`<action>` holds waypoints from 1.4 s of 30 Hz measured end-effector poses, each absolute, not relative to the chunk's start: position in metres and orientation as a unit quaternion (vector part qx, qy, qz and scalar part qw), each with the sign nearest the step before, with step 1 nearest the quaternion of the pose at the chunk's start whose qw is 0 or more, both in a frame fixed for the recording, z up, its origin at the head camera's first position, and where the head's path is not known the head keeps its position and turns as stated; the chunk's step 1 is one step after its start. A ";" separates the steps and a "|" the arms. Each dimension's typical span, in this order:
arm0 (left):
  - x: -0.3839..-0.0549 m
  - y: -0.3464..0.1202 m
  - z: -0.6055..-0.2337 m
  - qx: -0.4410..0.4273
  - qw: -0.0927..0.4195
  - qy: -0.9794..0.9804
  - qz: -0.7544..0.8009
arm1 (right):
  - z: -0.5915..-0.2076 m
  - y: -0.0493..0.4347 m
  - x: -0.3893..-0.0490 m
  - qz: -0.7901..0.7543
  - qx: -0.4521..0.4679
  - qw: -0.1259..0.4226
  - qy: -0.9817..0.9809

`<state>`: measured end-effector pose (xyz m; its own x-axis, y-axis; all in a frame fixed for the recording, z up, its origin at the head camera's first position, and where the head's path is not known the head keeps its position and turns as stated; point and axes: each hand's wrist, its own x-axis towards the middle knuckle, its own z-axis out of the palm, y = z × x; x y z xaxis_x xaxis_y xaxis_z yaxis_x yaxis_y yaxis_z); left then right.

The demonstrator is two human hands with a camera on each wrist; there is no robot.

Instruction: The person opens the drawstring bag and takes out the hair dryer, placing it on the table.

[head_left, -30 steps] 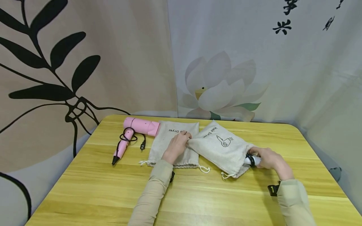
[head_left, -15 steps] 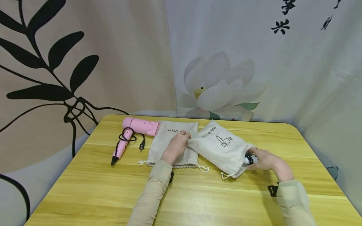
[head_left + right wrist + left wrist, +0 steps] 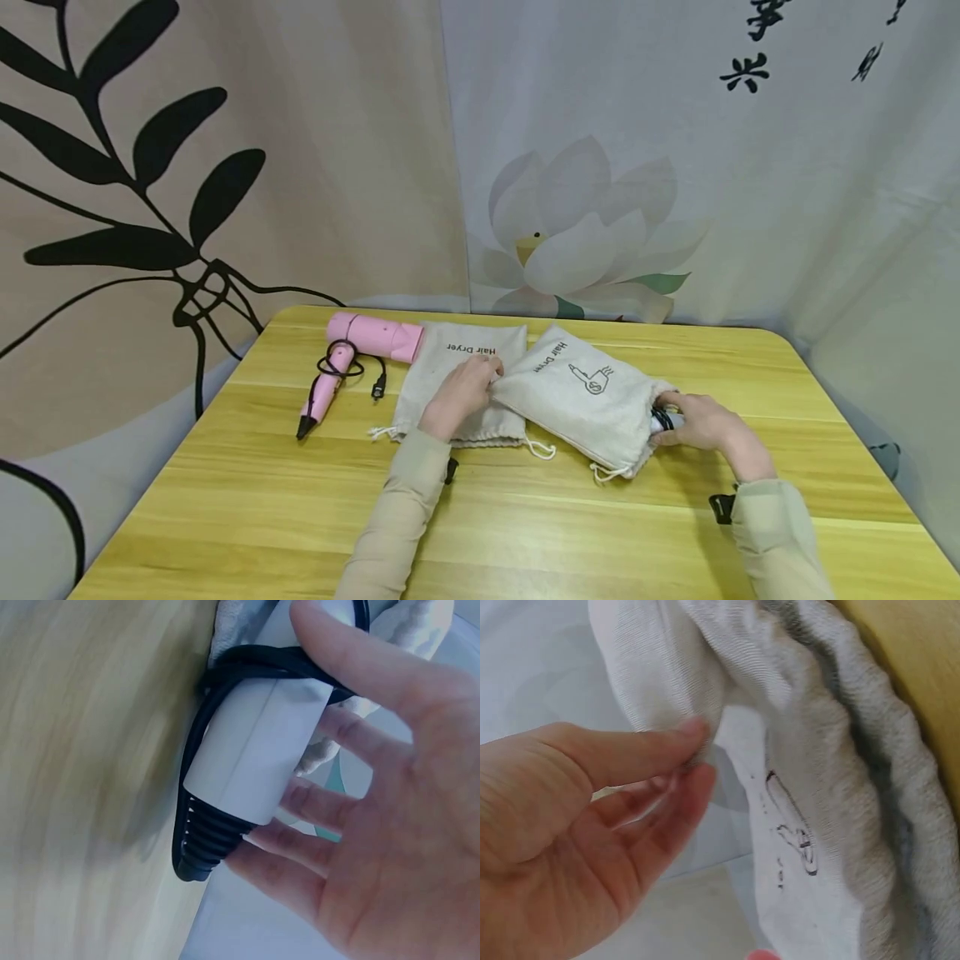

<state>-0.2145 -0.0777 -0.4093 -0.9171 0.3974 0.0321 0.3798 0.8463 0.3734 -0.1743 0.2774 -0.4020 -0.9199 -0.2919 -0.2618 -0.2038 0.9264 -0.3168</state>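
A beige cloth bag (image 3: 585,396) printed "Hair Dryer" lies slanted at the right of the table. My left hand (image 3: 461,392) pinches its closed corner between thumb and fingers, as the left wrist view also shows. Out of the bag's mouth sticks the white handle (image 3: 259,746) of a hair dryer, wrapped in a black cord (image 3: 255,664). Thumb and fingers of my right hand (image 3: 705,423) grip this handle; the dryer's head is hidden inside the bag. A second such bag (image 3: 431,392) lies flat beneath my left hand.
At the left lies a pink hair dryer (image 3: 375,336), its black cord looped round the handle and its nozzle by the flat bag. White drawstrings (image 3: 542,450) trail from the bags onto the wooden table (image 3: 525,533). Printed curtains (image 3: 360,167) hang behind.
My left hand has drawn the pinched bag corner slightly left and toward me. The bag has turned a little with it. My right hand has shifted only slightly on the handle.
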 end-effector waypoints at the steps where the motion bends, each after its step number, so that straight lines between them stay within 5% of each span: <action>1: -0.213 -0.078 -0.408 0.201 0.037 0.961 0.188 | -0.402 0.278 -0.174 -0.142 -0.127 0.155 0.969; 9: -0.204 -0.078 -0.396 0.212 0.126 0.954 0.171 | -0.406 0.278 -0.176 -0.130 -0.141 0.134 0.972; 14: -0.203 -0.073 -0.391 0.197 0.122 0.959 0.164 | -0.406 0.275 -0.177 -0.115 -0.139 0.124 0.976; 21: -0.212 -0.048 -0.402 0.233 0.045 0.957 0.169 | -0.411 0.271 -0.181 -0.100 -0.121 0.106 0.982; 33: -0.226 -0.022 -0.423 0.254 0.154 0.942 0.156 | -0.416 0.268 -0.190 -0.106 -0.126 0.077 0.983; 42: -0.230 -0.018 -0.430 0.230 0.164 0.950 0.132 | -0.417 0.267 -0.191 -0.111 -0.127 0.077 0.983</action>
<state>-0.2299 -0.0181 -0.4302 -0.8407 0.4795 -0.2515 0.3928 0.8598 0.3262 -0.1914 0.2667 -0.4169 -0.9556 -0.2675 -0.1234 -0.2334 0.9430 -0.2373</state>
